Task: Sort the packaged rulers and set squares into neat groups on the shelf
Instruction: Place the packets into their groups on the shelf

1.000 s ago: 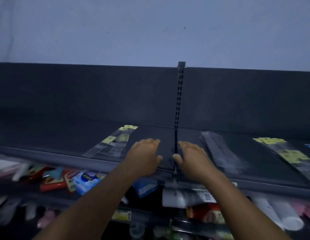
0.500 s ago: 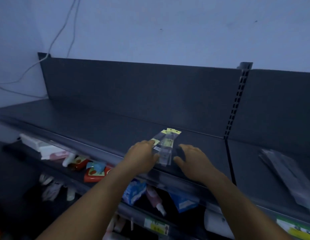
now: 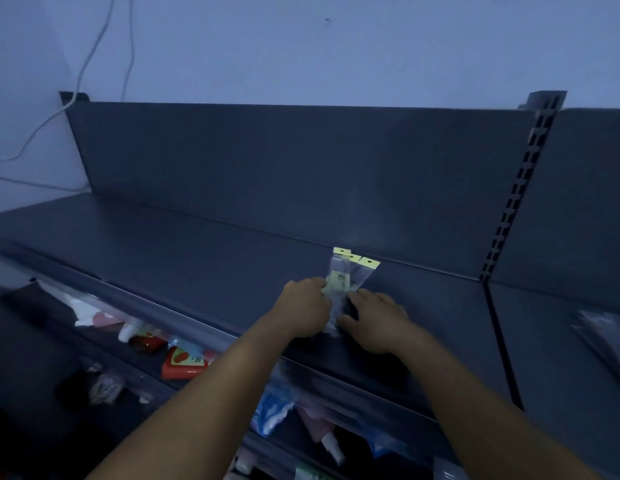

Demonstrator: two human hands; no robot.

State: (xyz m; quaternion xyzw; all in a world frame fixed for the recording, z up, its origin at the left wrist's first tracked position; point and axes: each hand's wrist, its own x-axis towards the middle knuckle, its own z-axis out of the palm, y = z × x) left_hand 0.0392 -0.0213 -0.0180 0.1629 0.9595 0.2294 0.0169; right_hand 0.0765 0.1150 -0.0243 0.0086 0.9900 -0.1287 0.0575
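A small stack of clear packaged rulers (image 3: 348,277) with yellow header tabs lies on the dark grey shelf (image 3: 184,258), its tabs pointing at the back panel. My left hand (image 3: 307,306) presses its fingertips against the stack's left edge. My right hand (image 3: 376,318) lies flat on the shelf, with its fingers and thumb touching the stack's right edge. The stack's near end is hidden between my two hands. More clear packets (image 3: 608,337) lie blurred in the shelf bay at the far right.
A slotted upright post (image 3: 520,188) divides this bay from the right one. The shelf below holds a red pack (image 3: 184,363), blue packs (image 3: 270,412) and white bottles. Cables (image 3: 85,60) hang on the wall at the upper left.
The ruler packs went from a loose slanted spread to a narrow stack. Both hands closed in on its sides. The view swung left along the shelf.
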